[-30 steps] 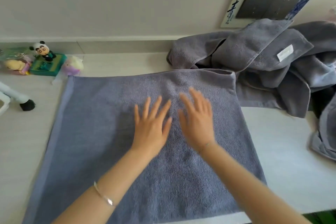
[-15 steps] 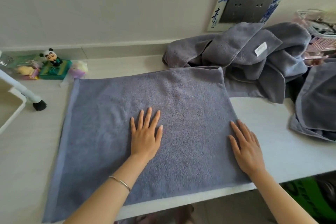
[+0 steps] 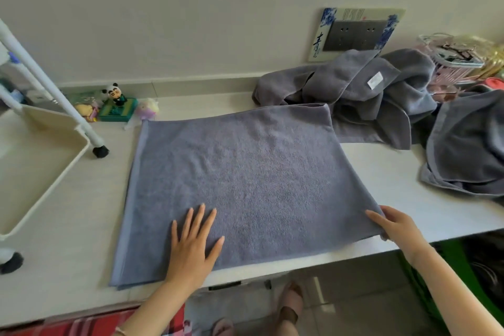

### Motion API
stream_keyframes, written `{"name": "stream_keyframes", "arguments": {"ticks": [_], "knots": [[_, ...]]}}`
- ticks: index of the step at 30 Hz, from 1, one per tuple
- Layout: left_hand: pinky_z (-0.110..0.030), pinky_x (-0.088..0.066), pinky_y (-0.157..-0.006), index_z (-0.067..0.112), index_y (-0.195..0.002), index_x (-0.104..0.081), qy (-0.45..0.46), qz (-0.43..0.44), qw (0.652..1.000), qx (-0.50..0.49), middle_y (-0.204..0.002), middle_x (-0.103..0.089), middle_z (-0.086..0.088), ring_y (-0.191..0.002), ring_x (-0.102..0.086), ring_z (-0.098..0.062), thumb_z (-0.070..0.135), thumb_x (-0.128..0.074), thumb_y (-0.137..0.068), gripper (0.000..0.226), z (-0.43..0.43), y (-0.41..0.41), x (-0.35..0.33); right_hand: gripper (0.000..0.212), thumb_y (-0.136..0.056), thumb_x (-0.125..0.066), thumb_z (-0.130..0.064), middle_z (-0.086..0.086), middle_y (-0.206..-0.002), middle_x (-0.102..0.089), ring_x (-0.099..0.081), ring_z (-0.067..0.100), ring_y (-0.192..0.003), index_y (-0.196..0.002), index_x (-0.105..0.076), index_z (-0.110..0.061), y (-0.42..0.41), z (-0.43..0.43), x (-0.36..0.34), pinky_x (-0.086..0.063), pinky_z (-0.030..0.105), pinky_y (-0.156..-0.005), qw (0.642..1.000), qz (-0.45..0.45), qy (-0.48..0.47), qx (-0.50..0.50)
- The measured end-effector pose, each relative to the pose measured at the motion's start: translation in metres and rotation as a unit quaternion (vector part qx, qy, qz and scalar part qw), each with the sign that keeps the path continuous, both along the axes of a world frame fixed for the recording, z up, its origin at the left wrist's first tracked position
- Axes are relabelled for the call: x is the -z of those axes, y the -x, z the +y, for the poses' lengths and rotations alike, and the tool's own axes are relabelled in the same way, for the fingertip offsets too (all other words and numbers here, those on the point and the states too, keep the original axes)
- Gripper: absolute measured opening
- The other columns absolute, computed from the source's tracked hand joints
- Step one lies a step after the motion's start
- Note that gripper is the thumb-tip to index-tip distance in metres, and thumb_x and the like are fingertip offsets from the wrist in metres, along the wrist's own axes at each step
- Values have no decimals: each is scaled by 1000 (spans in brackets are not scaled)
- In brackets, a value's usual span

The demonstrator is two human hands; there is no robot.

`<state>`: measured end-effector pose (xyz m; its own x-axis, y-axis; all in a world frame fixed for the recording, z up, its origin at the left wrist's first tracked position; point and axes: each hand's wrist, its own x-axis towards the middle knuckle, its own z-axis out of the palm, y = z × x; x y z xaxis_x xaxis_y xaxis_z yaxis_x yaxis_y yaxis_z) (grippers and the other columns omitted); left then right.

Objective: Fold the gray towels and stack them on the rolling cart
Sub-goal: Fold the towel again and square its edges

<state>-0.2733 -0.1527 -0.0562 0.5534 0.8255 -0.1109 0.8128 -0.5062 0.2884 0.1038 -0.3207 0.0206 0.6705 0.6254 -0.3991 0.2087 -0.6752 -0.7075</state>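
A gray towel (image 3: pixel 245 177), folded once, lies flat on the white counter (image 3: pixel 81 213). My left hand (image 3: pixel 193 243) rests palm down on its near left part, fingers spread. My right hand (image 3: pixel 395 226) grips the towel's near right corner, fingers over the edge. A pile of crumpled gray towels (image 3: pixel 362 95) lies at the back right, and another gray towel (image 3: pixel 469 144) sits at the far right. The white rolling cart (image 3: pixel 41 161) stands on the counter at the left, its tray empty.
Small toy figures (image 3: pixel 117 103) stand at the back left by the wall. A socket plate (image 3: pixel 354 33) is on the wall behind the pile. A pink basket with hangers (image 3: pixel 458 63) is at the far right. The counter's front edge is close to my hands.
My right hand slid from the towel's middle to its near right corner and took hold of it. My left hand moved nearer the front edge. The view pulled back and the cart came into view.
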Motion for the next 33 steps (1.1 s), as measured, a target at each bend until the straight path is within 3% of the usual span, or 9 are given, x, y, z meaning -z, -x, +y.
{"name": "stream_keyframes", "arguments": {"ticks": [4,6,10,14,17,20,24,28,33], "knots": [[-55,-24,-108,16,-138,-47,0,-64,995,-80,-145,-43,-9,-135,-35,-34,66,-17,-92,75,3,41,0,17,-92,-57,-29,15,-98,-68,-56,29,-85,-96,-69,-17,33,23,-37,-49,40,-84,991,73,-113,8],[-52,-27,-108,13,-132,-54,-5,-123,981,-149,-139,-50,-13,-130,-40,-37,54,-51,-88,60,5,61,-4,18,-91,-59,-25,14,-99,-70,-61,28,-91,-96,-71,-13,57,49,-52,-50,43,-88,982,83,-171,-2],[-48,-41,-90,10,-119,-62,-7,-124,955,-269,-119,-58,-15,-108,-51,-38,21,-83,-70,54,4,97,-20,32,-91,-61,-24,18,-70,-54,-48,16,-72,-83,-63,7,130,116,-77,-40,35,-69,960,77,-256,-82],[-42,-44,-85,9,-120,-59,47,-111,956,-267,-113,-58,-14,-104,-53,-36,23,-83,-68,59,0,121,-22,28,-88,-64,-16,-11,-55,-49,-39,-3,-59,-63,-60,-5,237,162,-73,-36,19,-58,937,23,-257,-234],[-22,-46,-69,12,-113,-58,125,-225,918,-301,-96,-64,-6,-86,-63,-23,5,-78,-72,47,1,135,-33,29,-88,-63,-19,21,-69,-58,-51,19,-63,-77,-61,8,315,172,-37,-39,36,-64,907,-39,-222,-357],[-12,-44,-60,10,-107,-60,181,-268,879,-350,-87,-68,-1,-71,-63,-9,6,-74,-78,33,3,146,-33,21,-90,-58,-14,20,-75,-55,-46,28,-67,-78,-60,2,363,165,8,-35,36,-64,889,-44,-153,-429],[-27,-48,-71,9,-103,-55,220,-317,831,-400,-93,-64,-8,-81,-63,-21,10,-71,-82,26,-2,150,-30,37,-85,-62,-27,2,-116,-57,-53,20,-104,-119,-54,-14,384,145,47,-43,28,-81,895,-86,-113,-424],[-32,-52,-65,15,-91,-54,229,-347,807,-419,-85,-66,-13,-73,-66,-26,6,-69,-84,18,-8,156,-24,23,-79,-66,-26,-1,-88,-55,-50,17,-84,-91,-55,-9,386,134,58,-37,24,-67,885,-115,-182,-412],[-14,-49,-51,9,-79,-58,258,-358,797,-413,-69,-65,-10,-53,-64,-10,-4,-63,-85,16,-11,160,-19,7,-81,-67,-17,-2,-71,-59,-51,10,-63,-75,-64,-13,378,147,50,-38,19,-54,887,-140,-310,-311]]}}
